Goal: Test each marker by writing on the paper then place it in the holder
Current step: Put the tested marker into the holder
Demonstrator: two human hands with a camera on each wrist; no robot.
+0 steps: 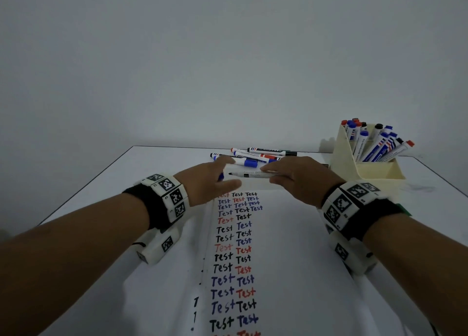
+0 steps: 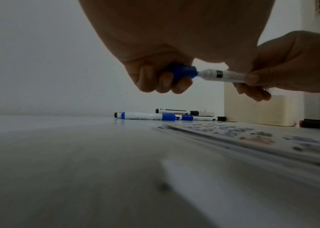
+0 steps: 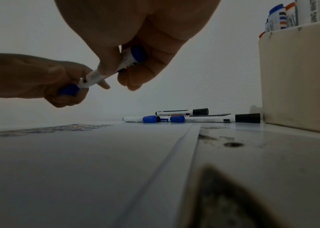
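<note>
A flat white table [image 1: 162,173] is carrying everything, and the long white sheet of paper [image 1: 286,234] lying on it is serving here as the landmark, its middle filling with rows of "Test" in black, blue and red. Beyond the paper's far right corner a cream plastic holder [image 1: 374,171] is standing, with many capped markers leaning in its rear compartment. Just past the paper's far edge a loose pile of white-barrelled markers [image 1: 255,155] with blue, black and red caps is lying on the table, between the hands and the wall. Another marker with a dark cap [image 2: 319,124] is lying beside the holder's base.

Above the paper's far end, the right hand [image 1: 301,178] is pinching the white barrel of a blue marker [image 1: 255,174] between thumb and fingers, holding it level. The left hand [image 1: 210,181] is curling its fingers around that marker's blue cap [image 2: 182,73], which is sitting right at the tip; whether cap and tip are touching cannot be told. Both hands are partly hiding the pile behind them.
</note>
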